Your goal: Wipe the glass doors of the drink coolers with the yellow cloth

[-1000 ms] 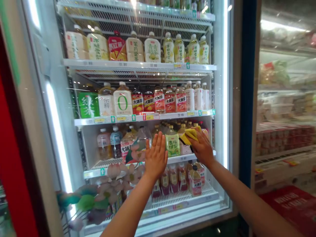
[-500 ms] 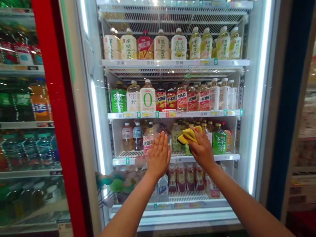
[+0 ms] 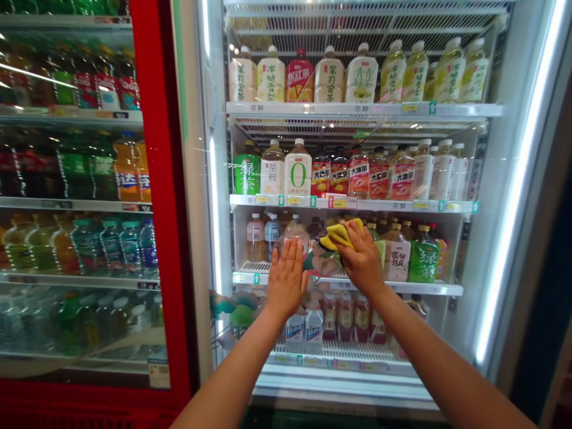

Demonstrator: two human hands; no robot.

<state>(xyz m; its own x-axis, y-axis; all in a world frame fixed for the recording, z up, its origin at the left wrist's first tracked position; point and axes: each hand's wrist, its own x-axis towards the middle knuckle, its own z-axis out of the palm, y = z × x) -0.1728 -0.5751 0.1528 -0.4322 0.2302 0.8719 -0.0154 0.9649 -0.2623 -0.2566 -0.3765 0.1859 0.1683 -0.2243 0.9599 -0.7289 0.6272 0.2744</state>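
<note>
both bare forearms (image 3: pixel 245 357) outstretched, left hand (image 3: pixel 286 282) flat and upright, right hand (image 3: pixel 364 262) curled in a grip

The glass (image 3: pixel 361 134) stands between the bottles (image 3: pixel 298 170) and both the left hand (image 3: pixel 286 283) and the right hand (image 3: pixel 361 259). A narrow gap parts the two, the cloth (image 3: pixel 342 234) jutting into its upper end. Above them the way along the glass lies open; the red frame (image 3: pixel 161 208) stands well to the left.

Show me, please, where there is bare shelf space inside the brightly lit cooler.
Bare: the white wire bottom shelf's front strip, before the reddish-brown bottles. Crowded: the white shelf just above the yellow cloth, packed end to end.
</note>
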